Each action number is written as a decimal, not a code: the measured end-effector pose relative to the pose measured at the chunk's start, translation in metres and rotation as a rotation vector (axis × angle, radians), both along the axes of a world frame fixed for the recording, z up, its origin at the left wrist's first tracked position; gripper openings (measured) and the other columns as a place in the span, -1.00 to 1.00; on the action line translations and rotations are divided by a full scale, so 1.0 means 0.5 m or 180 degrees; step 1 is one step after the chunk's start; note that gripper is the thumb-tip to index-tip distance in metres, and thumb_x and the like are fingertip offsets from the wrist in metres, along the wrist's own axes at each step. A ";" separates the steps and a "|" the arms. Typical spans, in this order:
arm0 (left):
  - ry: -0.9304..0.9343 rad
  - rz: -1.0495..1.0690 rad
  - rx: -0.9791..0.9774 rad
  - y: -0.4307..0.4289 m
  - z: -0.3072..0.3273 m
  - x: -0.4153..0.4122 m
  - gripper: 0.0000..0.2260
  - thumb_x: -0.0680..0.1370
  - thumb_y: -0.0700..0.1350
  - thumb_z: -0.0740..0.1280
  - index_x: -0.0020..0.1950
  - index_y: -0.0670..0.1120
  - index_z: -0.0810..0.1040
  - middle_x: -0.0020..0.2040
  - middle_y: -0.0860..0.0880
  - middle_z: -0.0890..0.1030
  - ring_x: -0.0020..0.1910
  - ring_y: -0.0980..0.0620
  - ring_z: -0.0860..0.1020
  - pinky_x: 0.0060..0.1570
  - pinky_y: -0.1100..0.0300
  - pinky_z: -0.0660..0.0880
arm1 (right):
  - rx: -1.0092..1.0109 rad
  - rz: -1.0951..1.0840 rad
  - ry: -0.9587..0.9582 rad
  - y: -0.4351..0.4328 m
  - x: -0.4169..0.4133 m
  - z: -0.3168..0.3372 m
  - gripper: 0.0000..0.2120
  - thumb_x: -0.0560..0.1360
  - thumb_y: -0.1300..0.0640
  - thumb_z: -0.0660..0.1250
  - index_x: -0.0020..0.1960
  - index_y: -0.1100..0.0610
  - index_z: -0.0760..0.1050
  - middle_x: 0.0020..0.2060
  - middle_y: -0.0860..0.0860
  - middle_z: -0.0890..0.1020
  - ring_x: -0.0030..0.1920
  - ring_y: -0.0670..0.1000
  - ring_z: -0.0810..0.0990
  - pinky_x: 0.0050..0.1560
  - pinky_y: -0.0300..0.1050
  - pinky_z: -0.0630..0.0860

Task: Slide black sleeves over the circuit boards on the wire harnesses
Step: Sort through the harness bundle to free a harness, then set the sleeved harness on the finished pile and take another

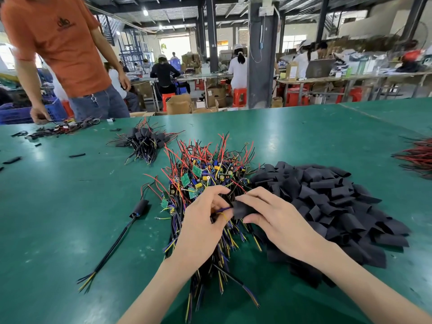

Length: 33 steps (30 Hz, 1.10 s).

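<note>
Over the tangled heap of red-and-black wire harnesses [210, 174] | left hand [203, 220] pinches blue-and-yellow leads [222, 209] steady | right hand [273, 216] grips soft black sleeve [243, 208], apparently to thread them.

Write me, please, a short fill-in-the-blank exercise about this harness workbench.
1. The right hand grips a ____ sleeve.
2. The left hand pinches the harness's purple and ____ wires.
3. The heap of loose sleeves lies ____ of the heap of bare circuit-board harnesses.
4. The tabletop is ____.
Missing words: black; yellow; right; green.
</note>
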<state>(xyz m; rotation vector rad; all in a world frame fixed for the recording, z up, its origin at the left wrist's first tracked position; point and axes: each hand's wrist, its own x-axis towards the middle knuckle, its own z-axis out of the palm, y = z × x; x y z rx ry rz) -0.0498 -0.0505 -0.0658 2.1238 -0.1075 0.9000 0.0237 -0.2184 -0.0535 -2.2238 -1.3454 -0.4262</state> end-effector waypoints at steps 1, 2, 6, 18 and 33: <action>-0.0017 0.0036 0.0058 0.001 0.000 0.002 -0.55 0.38 -0.39 0.42 0.04 0.13 0.48 -0.19 0.12 0.54 -0.20 0.22 0.49 -0.14 0.50 0.37 | 0.0006 -0.0014 -0.0068 0.001 -0.003 0.000 -0.66 0.54 0.09 0.28 0.29 0.16 0.46 0.12 0.04 0.51 -0.03 0.19 0.55 0.03 0.12 0.48; -0.0051 0.0066 0.0169 0.002 0.000 0.003 -0.61 0.37 -0.39 0.42 0.03 0.04 0.53 -0.15 0.13 0.53 -0.19 0.20 0.48 -0.15 0.49 0.37 | 0.0005 -0.0035 -0.0097 0.003 -0.004 -0.001 -0.66 0.53 0.09 0.28 0.28 0.16 0.46 0.12 0.05 0.52 -0.04 0.20 0.55 0.02 0.12 0.49; -0.0026 0.0056 0.0232 0.007 0.007 0.003 -0.72 0.38 -0.42 0.42 -0.02 -0.10 0.62 -0.17 0.17 0.59 -0.15 0.24 0.55 -0.08 0.49 0.41 | 0.0207 -0.0146 -0.0152 0.007 -0.007 -0.003 -0.59 0.49 0.08 0.31 0.31 0.20 0.46 0.16 0.10 0.52 0.01 0.18 0.55 0.06 0.12 0.48; 0.0652 0.3210 -0.0546 0.273 0.028 -0.028 -0.68 0.51 -0.25 0.21 0.24 -0.07 0.52 0.01 -0.28 0.60 0.01 -0.28 0.52 0.01 -0.02 0.43 | 0.0572 -0.1535 -0.0494 -0.019 0.064 -0.028 -0.64 0.40 0.25 0.41 0.19 0.18 0.50 0.14 0.14 0.49 0.11 0.22 0.46 0.11 0.14 0.37; 0.0939 0.2030 -0.0257 0.164 0.014 0.035 -0.73 0.57 0.03 0.26 0.00 -0.16 0.59 -0.06 -0.11 0.65 -0.03 -0.12 0.56 -0.03 0.12 0.40 | 0.0075 -0.1657 -0.0282 -0.069 0.102 -0.030 -0.85 0.44 0.32 0.32 -0.11 0.12 0.61 -0.21 0.03 0.61 -0.06 0.16 0.50 -0.05 0.00 0.30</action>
